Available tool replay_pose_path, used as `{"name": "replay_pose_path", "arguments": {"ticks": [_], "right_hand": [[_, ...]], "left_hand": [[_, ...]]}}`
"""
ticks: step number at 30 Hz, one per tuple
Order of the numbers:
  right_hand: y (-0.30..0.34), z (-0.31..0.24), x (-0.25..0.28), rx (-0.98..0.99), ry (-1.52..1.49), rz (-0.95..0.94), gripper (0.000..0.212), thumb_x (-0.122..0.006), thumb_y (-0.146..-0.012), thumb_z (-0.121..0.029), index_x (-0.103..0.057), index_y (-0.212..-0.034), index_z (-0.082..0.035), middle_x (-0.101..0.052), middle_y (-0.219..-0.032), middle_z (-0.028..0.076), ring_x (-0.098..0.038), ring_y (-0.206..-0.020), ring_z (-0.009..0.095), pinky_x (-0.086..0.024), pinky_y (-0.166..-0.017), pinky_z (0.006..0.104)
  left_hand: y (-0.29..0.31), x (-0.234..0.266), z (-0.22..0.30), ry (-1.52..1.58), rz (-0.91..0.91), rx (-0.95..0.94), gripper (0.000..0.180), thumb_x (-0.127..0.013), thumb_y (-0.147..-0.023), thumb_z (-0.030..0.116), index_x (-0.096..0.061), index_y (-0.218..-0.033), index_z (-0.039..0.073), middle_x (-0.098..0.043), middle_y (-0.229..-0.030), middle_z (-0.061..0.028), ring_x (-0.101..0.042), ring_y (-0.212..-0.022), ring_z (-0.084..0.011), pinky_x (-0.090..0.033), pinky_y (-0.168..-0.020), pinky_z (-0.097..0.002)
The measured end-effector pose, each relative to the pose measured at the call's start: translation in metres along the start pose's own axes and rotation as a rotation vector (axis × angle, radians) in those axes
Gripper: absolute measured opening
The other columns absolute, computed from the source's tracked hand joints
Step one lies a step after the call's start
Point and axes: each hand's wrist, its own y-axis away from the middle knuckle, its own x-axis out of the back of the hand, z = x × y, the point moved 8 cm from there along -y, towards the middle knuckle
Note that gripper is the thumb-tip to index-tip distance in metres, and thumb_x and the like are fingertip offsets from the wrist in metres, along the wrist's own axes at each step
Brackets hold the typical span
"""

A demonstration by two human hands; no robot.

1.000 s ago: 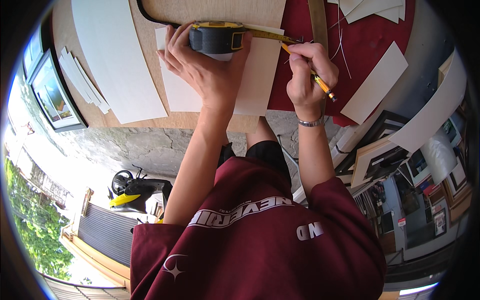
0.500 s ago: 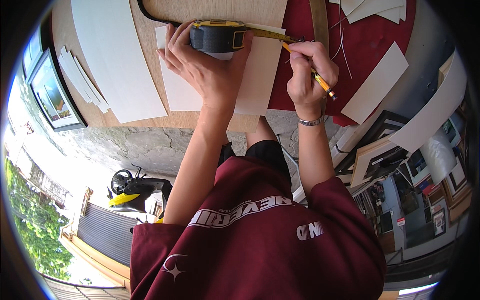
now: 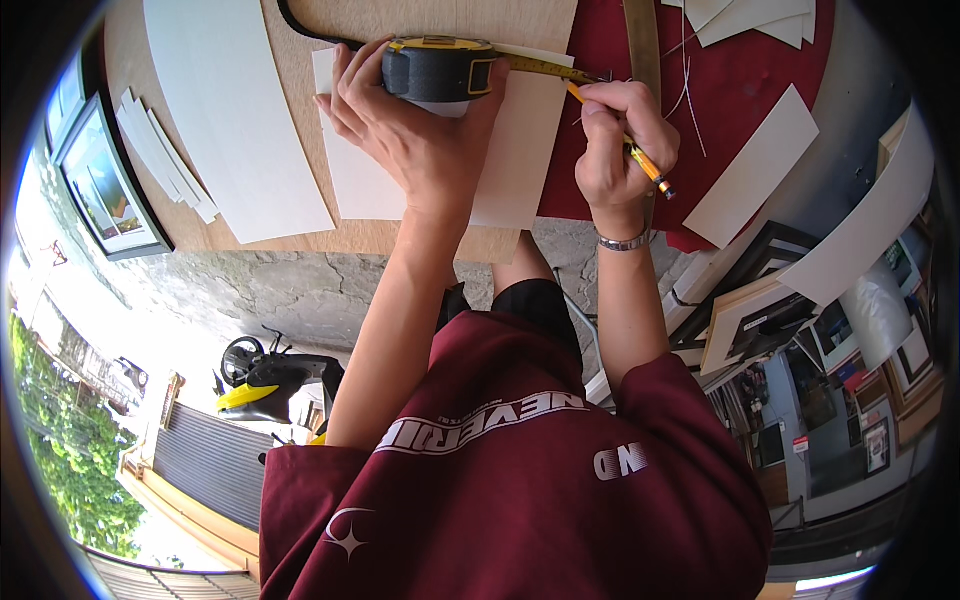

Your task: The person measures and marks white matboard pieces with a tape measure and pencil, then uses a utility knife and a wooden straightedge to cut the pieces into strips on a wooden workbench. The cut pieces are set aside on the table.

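My left hand (image 3: 425, 150) is wrapped round a black and yellow tape measure (image 3: 437, 75), holding it over a white board (image 3: 515, 165) on the table. The yellow blade runs out to the right, past the board's right edge. In my right hand (image 3: 625, 140) is an orange pencil (image 3: 648, 165), its tip pointing up and left to the board's edge, close beneath the blade. A black strap trails from the tape measure to the upper left. Part of the board is hidden under my left hand and forearm.
A long white sheet (image 3: 240, 130) and narrow white strips (image 3: 165, 160) lie on the wooden table (image 3: 285, 25) at left. Red cloth (image 3: 700, 95) at right carries a long flat bar (image 3: 640, 45), thin offcuts and a white piece (image 3: 752, 165). Frames lean at the right; a framed picture (image 3: 110, 180) stands left.
Almost nothing differs. The tape measure and left hand have shifted very slightly upward, while the right hand with the pencil stays nearly in place.
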Motion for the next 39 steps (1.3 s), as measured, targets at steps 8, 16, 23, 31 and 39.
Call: {"name": "replay_pose_path", "arguments": {"ticks": [8, 16, 23, 31, 39], "right_hand": [[-0.0012, -0.001, 0.0003, -0.029, 0.01, -0.003, 0.007, -0.059, -0.086, 0.005, -0.065, -0.084, 0.004, -0.067, -0.075, 0.011, -0.065, -0.06, 0.022, -0.051, -0.057, 0.03], [0.0001, 0.0006, 0.0001, -0.039, 0.003, 0.004, 0.007, -0.058, -0.086, 0.005, -0.065, -0.084, 0.004, -0.067, -0.075, 0.012, -0.065, -0.06, 0.022, -0.051, -0.058, 0.03], [-0.0009, -0.0008, 0.0004, -0.021, 0.016, 0.0, 0.008, -0.058, -0.086, 0.005, -0.066, -0.084, 0.004, -0.067, -0.075, 0.012, -0.065, -0.06, 0.023, -0.051, -0.057, 0.0305], [-0.0011, -0.0002, 0.0002, -0.03, 0.013, 0.004, 0.008, -0.058, -0.086, 0.003, -0.066, -0.084, 0.003, -0.067, -0.074, 0.012, -0.065, -0.059, 0.023, -0.051, -0.057, 0.0309], [-0.0006, 0.0007, 0.0002, -0.03, 0.013, 0.009, 0.008, -0.058, -0.086, 0.003, -0.065, -0.083, 0.003, -0.067, -0.073, 0.011, -0.064, -0.058, 0.022, -0.051, -0.057, 0.0308]], "left_hand": [[-0.0002, 0.0, 0.0001, -0.004, 0.002, 0.004, 0.097, -0.094, -0.07, 0.051, -0.041, -0.138, 0.006, -0.054, -0.132, -0.0119, -0.043, -0.142, -0.0435, -0.019, -0.118, -0.0707], [-0.0001, -0.0002, 0.0001, 0.0, 0.002, 0.006, 0.097, -0.094, -0.07, 0.051, -0.042, -0.138, 0.006, -0.054, -0.132, -0.0115, -0.043, -0.142, -0.0435, -0.019, -0.118, -0.0708], [-0.0001, 0.0, -0.0001, 0.002, 0.001, 0.008, 0.097, -0.094, -0.07, 0.05, -0.042, -0.138, 0.006, -0.054, -0.133, -0.0117, -0.042, -0.142, -0.0435, -0.018, -0.117, -0.0703], [-0.0001, -0.0006, -0.0004, -0.002, -0.004, 0.011, 0.097, -0.094, -0.07, 0.051, -0.041, -0.138, 0.007, -0.053, -0.133, -0.0111, -0.042, -0.143, -0.0431, -0.018, -0.118, -0.0699], [0.0004, -0.0011, -0.0012, -0.002, -0.012, 0.02, 0.097, -0.094, -0.07, 0.051, -0.04, -0.138, 0.007, -0.053, -0.133, -0.0109, -0.041, -0.143, -0.0425, -0.018, -0.118, -0.0705]]}}
